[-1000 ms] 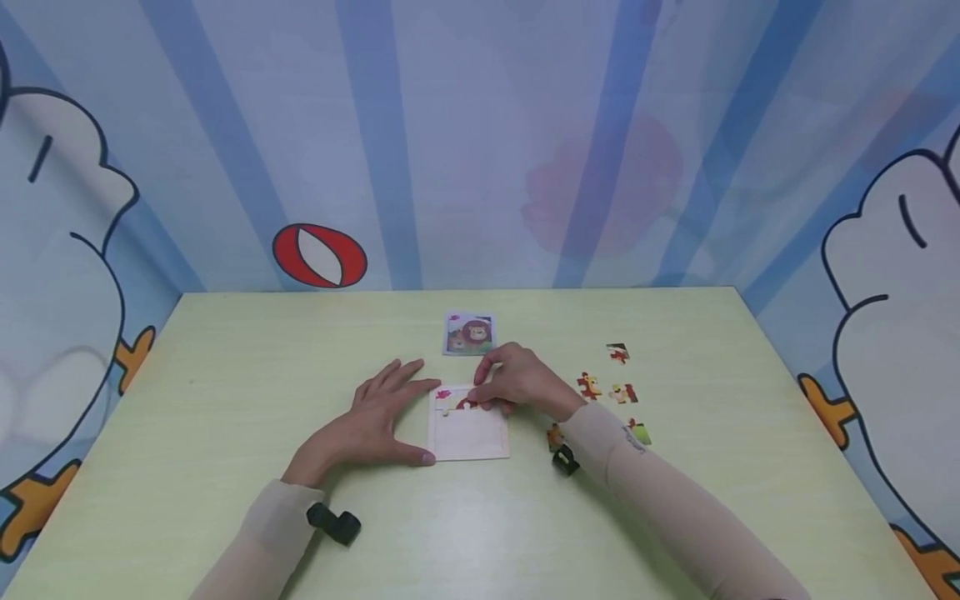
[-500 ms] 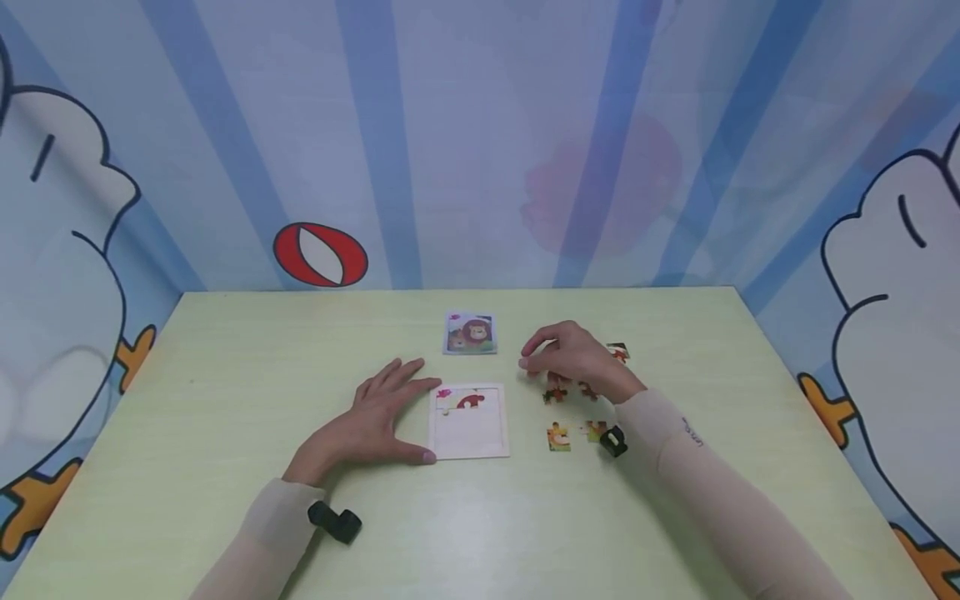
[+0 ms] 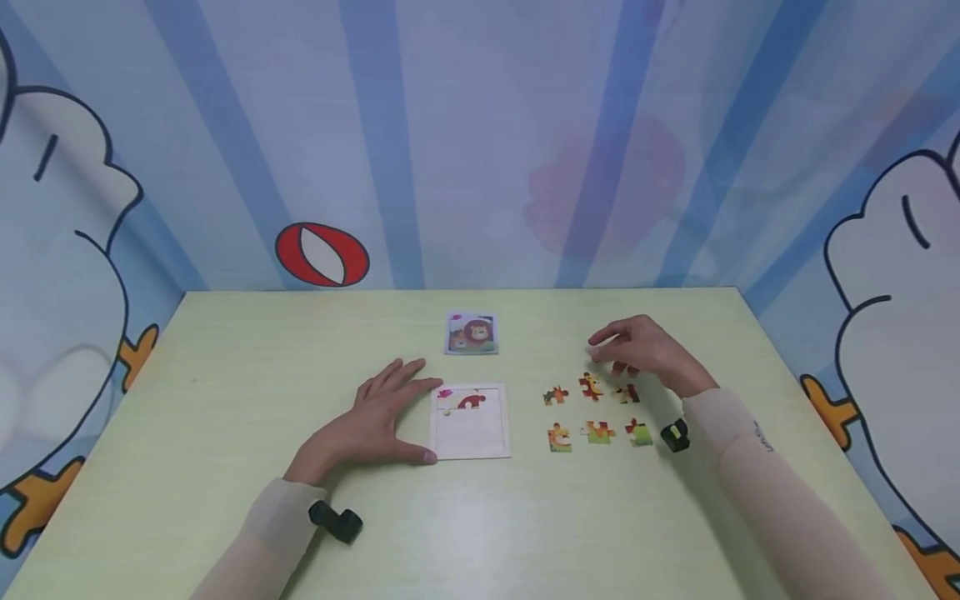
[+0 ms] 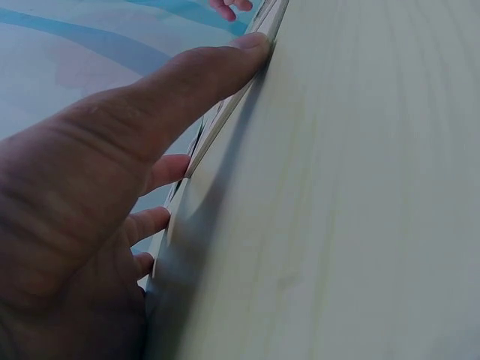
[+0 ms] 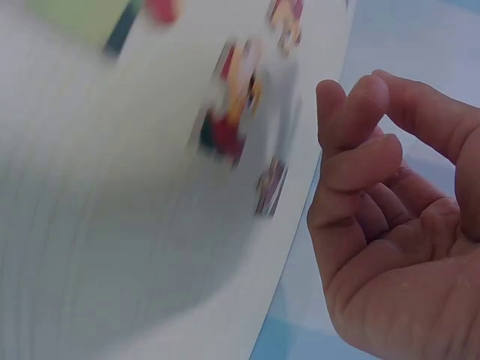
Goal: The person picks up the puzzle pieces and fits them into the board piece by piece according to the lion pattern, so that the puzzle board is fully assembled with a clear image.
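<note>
The left hand (image 3: 365, 429) lay spread beside the shallow tray (image 3: 472, 437), thumb and forefinger at its left edge, gripping nothing. The right hand (image 3: 651, 348) hovered past the loose puzzle pieces (image 3: 597, 432), fingers loosely bent and thumb close to the forefinger; no piece showed in it. The tray sat near the middle of the worktop (image 3: 300, 350), just below the picture card (image 3: 471, 333). A likely trouble was the bent fingers nudging a neighbouring piece aside, since the pieces lay so near one another; another was the fitted pieces (image 3: 472, 402) slipping out of line if the left hand pushed the tray, as the space beside them was bare. By count there were two hands, one tray, one card, seemingly two fitted pieces along the tray's top, and six loose ones in the head view (a seventh could have been hidden under the right hand; I could not tell).
</note>
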Available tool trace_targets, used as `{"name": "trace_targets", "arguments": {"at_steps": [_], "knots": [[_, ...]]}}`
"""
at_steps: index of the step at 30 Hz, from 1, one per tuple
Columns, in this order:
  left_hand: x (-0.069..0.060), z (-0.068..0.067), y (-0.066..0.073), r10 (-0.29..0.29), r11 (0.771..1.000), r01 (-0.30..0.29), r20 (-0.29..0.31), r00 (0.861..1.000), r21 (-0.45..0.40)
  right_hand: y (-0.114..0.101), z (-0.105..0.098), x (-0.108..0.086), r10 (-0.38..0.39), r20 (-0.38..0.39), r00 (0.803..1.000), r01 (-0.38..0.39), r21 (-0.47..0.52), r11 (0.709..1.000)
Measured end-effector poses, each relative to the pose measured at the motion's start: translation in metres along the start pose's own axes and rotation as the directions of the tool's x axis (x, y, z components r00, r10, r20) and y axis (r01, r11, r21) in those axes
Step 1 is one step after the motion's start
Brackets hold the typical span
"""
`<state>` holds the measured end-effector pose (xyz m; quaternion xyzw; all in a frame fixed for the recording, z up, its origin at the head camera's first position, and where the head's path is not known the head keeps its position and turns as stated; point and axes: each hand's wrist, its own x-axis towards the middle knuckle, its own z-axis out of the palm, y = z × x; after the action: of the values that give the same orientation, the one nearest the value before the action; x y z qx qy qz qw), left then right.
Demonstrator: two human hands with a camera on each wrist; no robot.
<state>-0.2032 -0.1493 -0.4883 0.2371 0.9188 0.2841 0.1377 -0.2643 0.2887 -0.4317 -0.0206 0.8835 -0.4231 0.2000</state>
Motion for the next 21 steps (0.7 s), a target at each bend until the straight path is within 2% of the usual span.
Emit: {"name": "trace_targets", "arguments": {"at_steps": [12,21], "knots": [[0.001,0.0,-0.001,0.01,1.0,-0.01,-0.001,1.0,-0.002,0.021,-0.026,0.003,0.05,-0.049,0.998,-0.054,-0.073,0.996],[0.001,0.0,0.0,0.0,1.0,0.0,0.0,1.0,0.005,0.032,-0.025,0.008,0.097,-0.091,0.991,-0.108,-0.129,0.986]]}}
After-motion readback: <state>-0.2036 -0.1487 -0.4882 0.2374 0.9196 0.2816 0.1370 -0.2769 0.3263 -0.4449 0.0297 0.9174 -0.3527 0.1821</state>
